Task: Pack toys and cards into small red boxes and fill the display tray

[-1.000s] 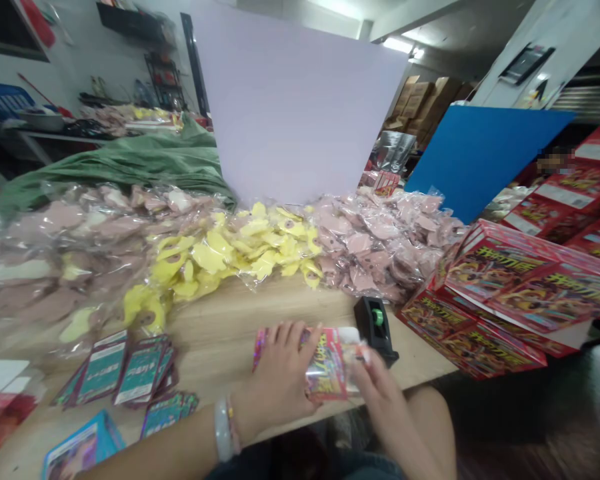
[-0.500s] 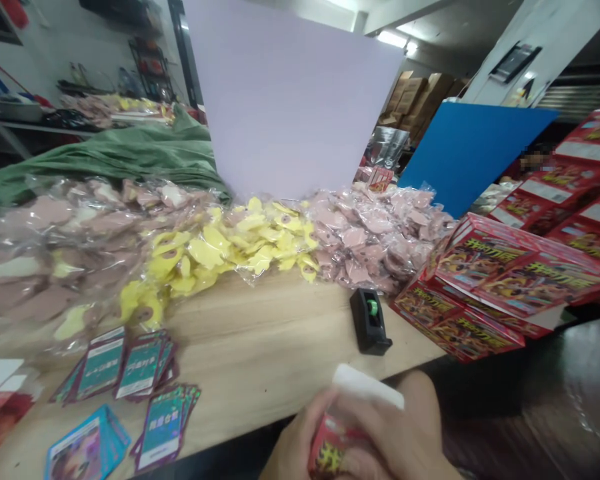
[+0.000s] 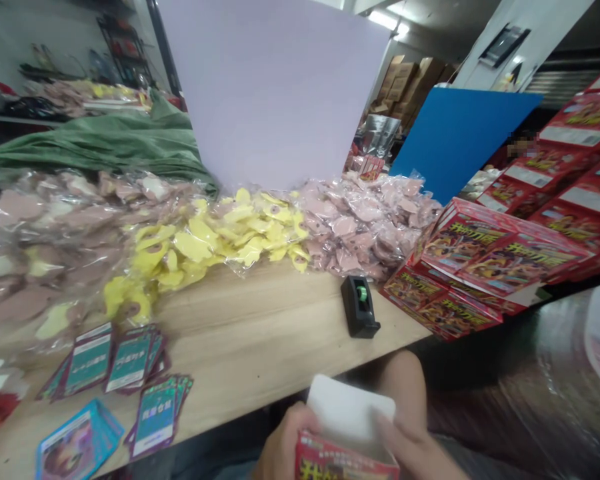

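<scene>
At 6 o'clock, at the bottom of the view, the person's left hand (image 3: pixel 285 447) closes a firm grip around the left side of a red printed cardboard box (image 3: pixel 345 465), open at the top. A white rectangular card (image 3: pixel 350 409) stands out of the box's mouth. The right hand (image 3: pixel 415 453) is blurred against the box's right side, so its grip cannot be told. The box is held just off the near edge of the light wooden worktop (image 3: pixel 240 333). At 12 o'clock, a black tape dispenser (image 3: pixel 359 307) with a green core sits on the worktop. At 9 o'clock lie teal-and-purple printed cards (image 3: pixel 130 360). Red boxes (image 3: pixel 460 253) are stacked at 2 o'clock, beside plastic bags of pink shapes (image 3: pixel 365 227).
</scene>
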### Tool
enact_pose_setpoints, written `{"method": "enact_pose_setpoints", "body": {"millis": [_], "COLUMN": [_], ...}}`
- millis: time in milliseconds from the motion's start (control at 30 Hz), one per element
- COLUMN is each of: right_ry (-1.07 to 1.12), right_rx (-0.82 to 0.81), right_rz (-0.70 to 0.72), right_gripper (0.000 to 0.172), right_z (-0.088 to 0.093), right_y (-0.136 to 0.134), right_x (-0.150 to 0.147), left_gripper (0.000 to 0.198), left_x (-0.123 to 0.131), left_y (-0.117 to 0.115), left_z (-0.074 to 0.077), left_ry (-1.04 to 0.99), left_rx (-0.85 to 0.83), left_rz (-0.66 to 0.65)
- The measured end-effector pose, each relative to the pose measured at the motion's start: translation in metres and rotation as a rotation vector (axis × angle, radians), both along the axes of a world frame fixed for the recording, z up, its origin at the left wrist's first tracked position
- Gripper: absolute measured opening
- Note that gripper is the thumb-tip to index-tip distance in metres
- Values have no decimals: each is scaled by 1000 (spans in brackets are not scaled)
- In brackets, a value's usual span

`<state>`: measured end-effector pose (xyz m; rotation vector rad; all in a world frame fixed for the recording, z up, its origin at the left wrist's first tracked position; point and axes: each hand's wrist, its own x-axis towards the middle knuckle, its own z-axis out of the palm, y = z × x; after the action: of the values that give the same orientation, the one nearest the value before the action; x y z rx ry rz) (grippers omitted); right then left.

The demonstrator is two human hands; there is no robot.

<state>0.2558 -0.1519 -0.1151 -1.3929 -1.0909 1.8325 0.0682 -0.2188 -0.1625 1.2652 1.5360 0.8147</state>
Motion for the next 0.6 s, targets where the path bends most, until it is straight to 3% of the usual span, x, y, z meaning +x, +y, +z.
{"method": "enact_pose_setpoints", "body": {"millis": [67, 133, 267, 367, 467, 600], "right_ry": [145, 197, -25, -243, -276, -293], "right_rx": [-209, -212, 174, 454, 490, 511], "right_rz": [112, 239, 579, 653, 655, 952], "right_gripper": [50, 53, 41, 39, 33, 35], "right_z": [-16, -17, 4, 10, 9, 19], "right_y": [-6, -3, 17, 26, 26, 24], "right_x": [-4, -10, -15, -19, -27, -39], "left_gripper": [39, 45, 68, 94, 118, 119], "left_x": [4, 10, 18, 18, 14, 9], "left_y": [5, 10, 11, 6, 2, -1], "left_z": [-1, -4, -10, -7, -3, -2], "left_ry": [-10, -43, -76, -117, -181, -148], "left_rx": [-29, -43, -57, -42, -6, -15], "left_rz": [-47, -28, 201, 211, 125, 84]}}
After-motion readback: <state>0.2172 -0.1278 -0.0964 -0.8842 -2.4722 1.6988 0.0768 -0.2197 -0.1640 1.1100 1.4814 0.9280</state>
